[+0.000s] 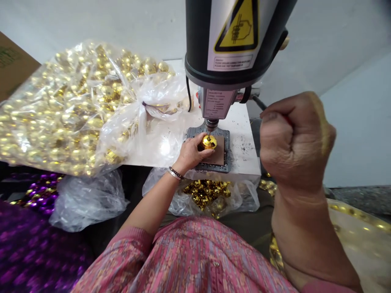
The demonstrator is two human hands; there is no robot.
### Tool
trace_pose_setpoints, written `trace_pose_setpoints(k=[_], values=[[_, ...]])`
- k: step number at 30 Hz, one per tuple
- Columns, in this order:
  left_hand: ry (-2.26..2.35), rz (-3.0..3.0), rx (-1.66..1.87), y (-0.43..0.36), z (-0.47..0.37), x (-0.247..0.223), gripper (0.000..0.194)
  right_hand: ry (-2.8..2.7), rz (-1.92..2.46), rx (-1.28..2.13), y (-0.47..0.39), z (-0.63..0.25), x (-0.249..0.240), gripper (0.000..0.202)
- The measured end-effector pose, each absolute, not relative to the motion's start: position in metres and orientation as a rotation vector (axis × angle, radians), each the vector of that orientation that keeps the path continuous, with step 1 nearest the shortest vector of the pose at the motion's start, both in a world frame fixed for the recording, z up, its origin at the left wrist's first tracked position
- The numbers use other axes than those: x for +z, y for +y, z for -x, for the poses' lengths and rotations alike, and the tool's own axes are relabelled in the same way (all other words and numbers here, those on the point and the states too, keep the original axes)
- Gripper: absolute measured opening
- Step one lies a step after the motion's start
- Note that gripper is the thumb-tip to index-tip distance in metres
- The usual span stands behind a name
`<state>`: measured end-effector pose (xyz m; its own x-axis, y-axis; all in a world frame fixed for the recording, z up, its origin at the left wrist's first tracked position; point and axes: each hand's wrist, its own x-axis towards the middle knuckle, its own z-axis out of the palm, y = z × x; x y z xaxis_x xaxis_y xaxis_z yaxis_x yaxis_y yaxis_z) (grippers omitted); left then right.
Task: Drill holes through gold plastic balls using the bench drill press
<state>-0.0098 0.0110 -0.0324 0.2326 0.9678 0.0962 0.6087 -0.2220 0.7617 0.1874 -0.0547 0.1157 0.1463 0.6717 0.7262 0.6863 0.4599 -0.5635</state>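
My left hand [195,151] pinches a shiny gold faceted ball [209,142] between thumb and fingers. The ball rests on a brown square board [218,156] lying on the grey base [226,146] of a drill press [220,97]. Right above the ball is the chuck [211,124], and its thin bit reaches down to the ball's top; whether it has entered cannot be made out. My right hand [295,142] is raised at the right, its fingers wrapped round the dark feed lever [259,102] of the drill press.
A large clear bag [76,110] of gold balls covers the table's left side. Below the table's front edge hangs an open plastic bag [244,197] with gold balls. Dark shavings dot the white tabletop [244,134]. Purple balls [42,195] lie at lower left, a cardboard box [16,67] behind.
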Motion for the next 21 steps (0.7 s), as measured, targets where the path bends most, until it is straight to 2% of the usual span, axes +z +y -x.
trace_pose_setpoints(k=[9,15,21], values=[[1.448,-1.928,0.774,0.011,0.008,-0.032,0.063,-1.471,1.048,-0.342,-0.040,-0.181,0.086,0.019],[1.468,-1.948,0.724,0.011,0.007,-0.029,0.060,-1.446,1.019,-0.384,-0.036,-0.181,0.066,0.028],[1.516,-1.941,0.677,0.009,0.006,-0.025,0.061,-1.459,0.948,-0.333,-0.028,-0.185,0.040,0.014]])
